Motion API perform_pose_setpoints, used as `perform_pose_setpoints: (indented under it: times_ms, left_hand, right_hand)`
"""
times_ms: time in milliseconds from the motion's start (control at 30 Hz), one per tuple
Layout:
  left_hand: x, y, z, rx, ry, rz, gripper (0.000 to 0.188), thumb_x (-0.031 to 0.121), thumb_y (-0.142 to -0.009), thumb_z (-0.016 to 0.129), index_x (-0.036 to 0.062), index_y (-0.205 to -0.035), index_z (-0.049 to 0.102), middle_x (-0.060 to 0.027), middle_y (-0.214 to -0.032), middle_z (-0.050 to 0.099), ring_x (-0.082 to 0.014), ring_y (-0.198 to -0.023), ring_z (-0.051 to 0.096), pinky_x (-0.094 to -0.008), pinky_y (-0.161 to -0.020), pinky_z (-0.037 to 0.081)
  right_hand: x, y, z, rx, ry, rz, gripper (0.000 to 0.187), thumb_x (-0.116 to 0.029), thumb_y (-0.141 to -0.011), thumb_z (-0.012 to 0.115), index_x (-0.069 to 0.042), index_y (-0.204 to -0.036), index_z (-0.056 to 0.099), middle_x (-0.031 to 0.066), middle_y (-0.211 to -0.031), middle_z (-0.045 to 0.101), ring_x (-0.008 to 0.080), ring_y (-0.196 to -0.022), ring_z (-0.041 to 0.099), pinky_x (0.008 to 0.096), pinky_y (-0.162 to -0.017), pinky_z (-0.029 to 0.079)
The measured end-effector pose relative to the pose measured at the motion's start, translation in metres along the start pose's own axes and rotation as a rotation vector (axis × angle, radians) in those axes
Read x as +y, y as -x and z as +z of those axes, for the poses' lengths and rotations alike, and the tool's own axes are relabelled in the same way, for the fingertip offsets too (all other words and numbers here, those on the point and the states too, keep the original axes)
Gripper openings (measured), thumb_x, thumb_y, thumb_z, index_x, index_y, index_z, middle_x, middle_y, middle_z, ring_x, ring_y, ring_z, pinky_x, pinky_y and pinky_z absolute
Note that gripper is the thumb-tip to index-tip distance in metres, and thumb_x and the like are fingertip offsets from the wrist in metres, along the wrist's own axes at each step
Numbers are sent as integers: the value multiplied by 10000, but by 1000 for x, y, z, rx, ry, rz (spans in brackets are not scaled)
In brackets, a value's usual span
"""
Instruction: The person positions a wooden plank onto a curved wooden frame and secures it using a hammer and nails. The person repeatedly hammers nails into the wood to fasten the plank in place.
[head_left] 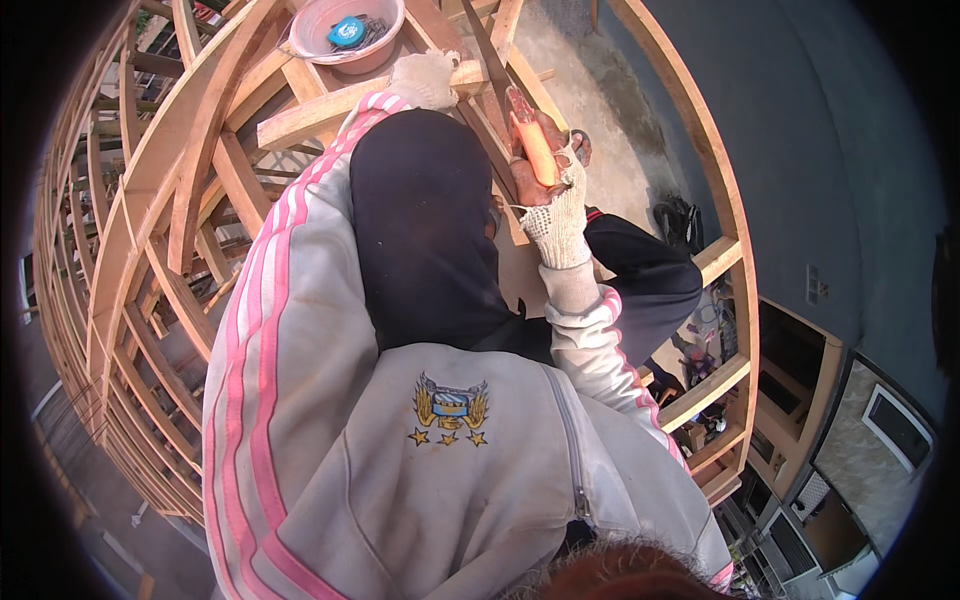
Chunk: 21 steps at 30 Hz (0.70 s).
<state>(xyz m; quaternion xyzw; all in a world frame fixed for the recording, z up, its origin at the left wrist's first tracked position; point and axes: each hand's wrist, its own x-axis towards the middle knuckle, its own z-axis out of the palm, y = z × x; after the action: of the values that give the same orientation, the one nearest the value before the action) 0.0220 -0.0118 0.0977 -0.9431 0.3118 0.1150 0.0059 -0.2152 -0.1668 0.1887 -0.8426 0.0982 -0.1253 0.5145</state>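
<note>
My right hand [563, 190], in a whitish knit glove with bare fingertips, is closed round the orange handle of a handsaw [537, 150]. The dark saw blade [488, 48] runs up and away from the handle, past the end of a wooden beam [310, 120]. Over that beam, close to the blade, lies my gloved left hand [425, 80], wrapped on the wood. Its fingertips are largely hidden. My raised knee in dark trousers [420, 220] stands between the two arms.
A pink basin [365, 60] with a pile of nails [375, 30] and a round blue item [347, 32] sits beyond my left hand. Timber framing [180, 200] spreads along the left, and a curved-looking beam [715, 140] borders the right. A grey wall [790, 130] rises beyond it.
</note>
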Motion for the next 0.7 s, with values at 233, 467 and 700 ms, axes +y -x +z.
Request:
perform_pose_setpoints:
  times_ms: [233, 467, 700]
  left_hand:
    - [-4, 6, -9, -77, 39, -22, 616, 516, -859, 764, 81, -1285, 668, -172, -1203, 727, -359, -1094, 737, -500, -903, 597]
    - [0, -1, 4, 4, 1, 6, 623, 515, -848, 782, 93, -1290, 664, -171, -1185, 731, -359, -1101, 737, -499, -907, 599]
    - [-11, -4, 6, -23, -2, 2, 646, 556, -830, 781, 87, -1261, 675, -172, -1153, 740, -367, -1065, 745, -503, -877, 605]
  right_hand:
    - [12, 126, -25, 39, -389, 74, 745, 40, -809, 630, -38, -1537, 493, 155, -1432, 632, 239, -1252, 643, 350, -1083, 479]
    - [22, 29, -6, -13, 129, -107, 551, -65, -874, 663, 18, -1413, 579, 161, -1184, 700, 273, -1059, 695, 352, -925, 546]
    - [34, 139, -28, 26, -230, -7, 732, 35, -880, 646, -82, -1580, 469, 147, -1465, 615, 238, -1315, 624, 371, -1115, 484]
